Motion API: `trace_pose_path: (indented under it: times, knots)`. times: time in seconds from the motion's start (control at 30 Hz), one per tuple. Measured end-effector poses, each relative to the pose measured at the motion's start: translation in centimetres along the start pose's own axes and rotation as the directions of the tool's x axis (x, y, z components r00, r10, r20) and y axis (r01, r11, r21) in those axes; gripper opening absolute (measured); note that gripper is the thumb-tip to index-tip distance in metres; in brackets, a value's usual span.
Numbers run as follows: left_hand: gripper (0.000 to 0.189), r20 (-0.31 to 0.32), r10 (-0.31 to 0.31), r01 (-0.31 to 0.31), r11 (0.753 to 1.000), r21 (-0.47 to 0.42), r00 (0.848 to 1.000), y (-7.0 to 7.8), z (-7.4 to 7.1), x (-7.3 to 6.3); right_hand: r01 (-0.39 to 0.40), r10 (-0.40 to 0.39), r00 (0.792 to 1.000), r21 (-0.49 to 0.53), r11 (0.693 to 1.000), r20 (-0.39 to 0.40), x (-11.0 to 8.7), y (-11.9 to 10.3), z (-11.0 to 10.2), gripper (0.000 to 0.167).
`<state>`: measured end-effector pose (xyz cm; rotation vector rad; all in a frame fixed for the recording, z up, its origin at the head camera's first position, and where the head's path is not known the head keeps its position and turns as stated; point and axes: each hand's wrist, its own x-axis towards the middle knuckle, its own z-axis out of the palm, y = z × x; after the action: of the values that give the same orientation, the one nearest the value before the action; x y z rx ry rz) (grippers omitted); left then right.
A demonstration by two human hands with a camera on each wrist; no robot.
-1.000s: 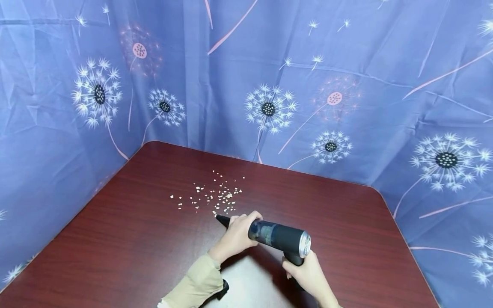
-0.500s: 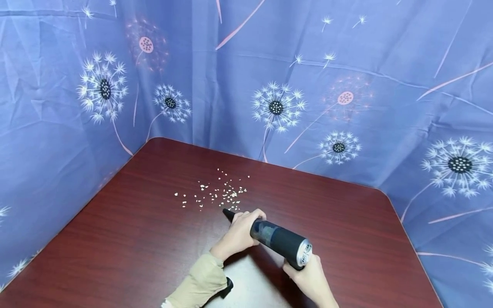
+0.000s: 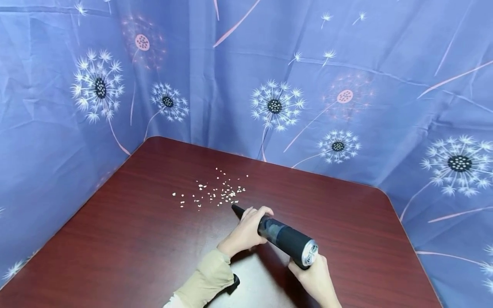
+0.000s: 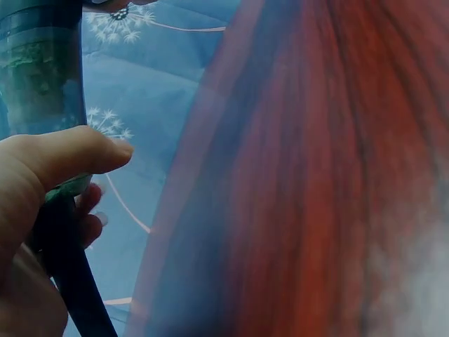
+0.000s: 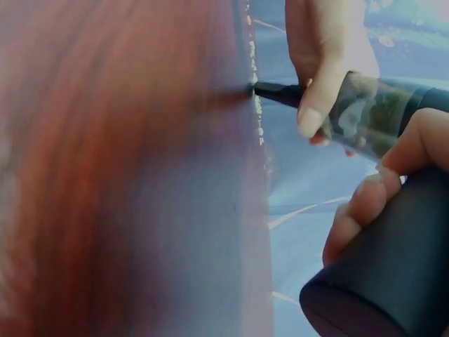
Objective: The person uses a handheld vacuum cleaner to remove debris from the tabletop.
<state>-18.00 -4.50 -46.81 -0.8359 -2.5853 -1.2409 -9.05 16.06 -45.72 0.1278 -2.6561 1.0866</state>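
A black handheld vacuum cleaner (image 3: 290,241) with a silver rear end and a clear dust section slants across the table in the head view. My left hand (image 3: 246,231) grips its front part, just behind the narrow nozzle (image 3: 238,210); in the left wrist view the thumb (image 4: 84,151) lies across it. My right hand (image 3: 316,276) holds the black handle (image 5: 393,267), fingers wrapped round it in the right wrist view. The nozzle tip is at the near edge of scattered pale crumbs (image 3: 227,195). Something greenish shows inside the clear section (image 4: 38,77).
The dark red wooden table (image 3: 127,239) has rounded far corners. Blue curtains (image 3: 231,94) with dandelion prints hang behind it and along both sides. A black strap piece (image 3: 235,283) shows at the left sleeve (image 3: 208,278). Glare brightens the near tabletop.
The vacuum's nozzle has moved right and slightly away from me along the near edge of the crumbs. A few crumbs nearest the tip are gone. Both hands keep their grip.
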Motion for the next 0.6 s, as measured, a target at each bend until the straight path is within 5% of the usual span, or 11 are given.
trace_pose_path:
  times: [0.13,0.3,0.6]
  knots:
    - [0.072,-0.030,0.023,-0.024,0.999,-0.025,0.999,0.0,0.7,0.3,-0.117,0.117,0.993,0.063,0.991,0.013,0.0,0.0,0.4,0.016]
    - [0.070,-0.069,0.044,-0.042,0.999,0.034,0.997,-0.1,1.0,0.7,-0.241,0.230,0.970,0.224,0.944,0.074,0.2,-0.1,1.1,0.011]
    - [0.062,-0.053,0.007,-0.002,0.995,0.104,0.999,-0.1,-0.6,1.1,-0.274,0.250,0.961,0.333,0.902,0.115,1.0,-0.9,1.9,0.011]
